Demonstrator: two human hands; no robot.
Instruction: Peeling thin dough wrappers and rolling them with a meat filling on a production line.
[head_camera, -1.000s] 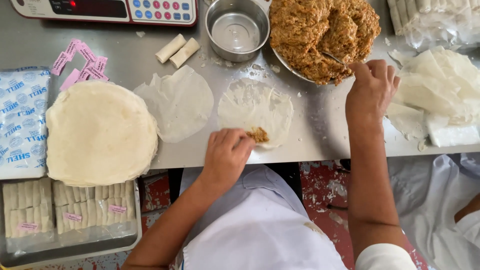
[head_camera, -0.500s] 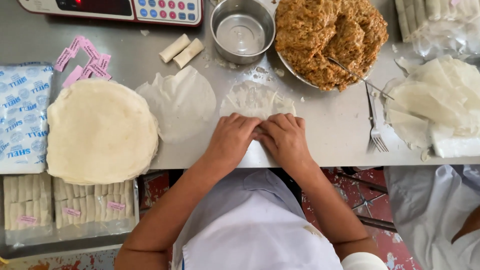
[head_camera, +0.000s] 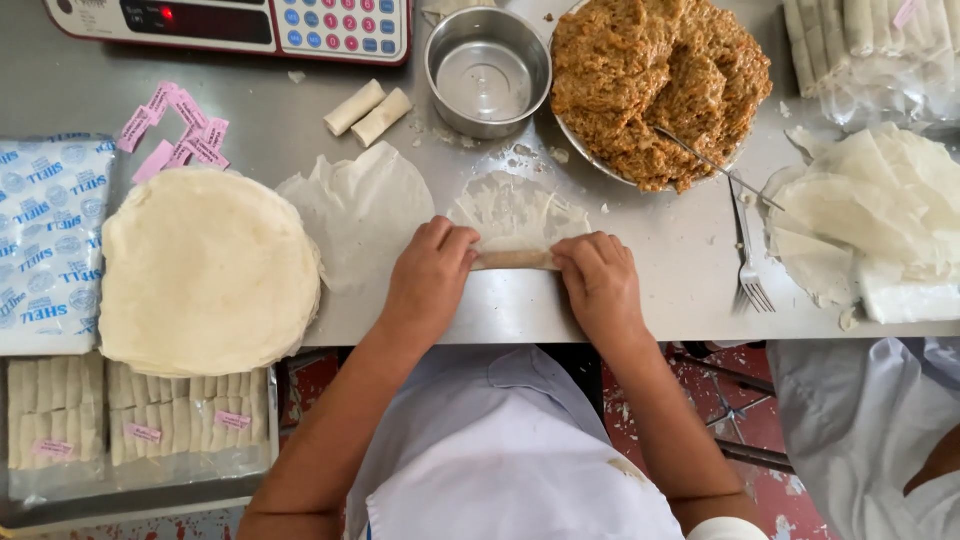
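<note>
A thin round wrapper (head_camera: 517, 212) lies on the steel table (head_camera: 640, 290), its near edge rolled over a line of brown filling into a tube (head_camera: 515, 260). My left hand (head_camera: 430, 275) presses the tube's left end and my right hand (head_camera: 600, 280) its right end, fingers curled on the roll. A spare wrapper (head_camera: 362, 205) lies flat to the left. Behind, a metal bowl holds a heap of brown filling (head_camera: 655, 80) with a utensil (head_camera: 715, 165) stuck in it.
A thick stack of round wrappers (head_camera: 208, 270) sits at left beside a blue-and-white packet (head_camera: 50, 240). Two finished rolls (head_camera: 367, 110), pink slips (head_camera: 175, 135), a small steel bowl (head_camera: 488, 75) and a scale (head_camera: 240, 25) stand behind. Fork (head_camera: 748, 250) and loose wrappers (head_camera: 875, 215) lie right; packed rolls (head_camera: 130, 420) lower left.
My right hand left the filling bowl and came to the wrapper. Both hands folded the near edge over the filling and now roll it away from me into a tube.
</note>
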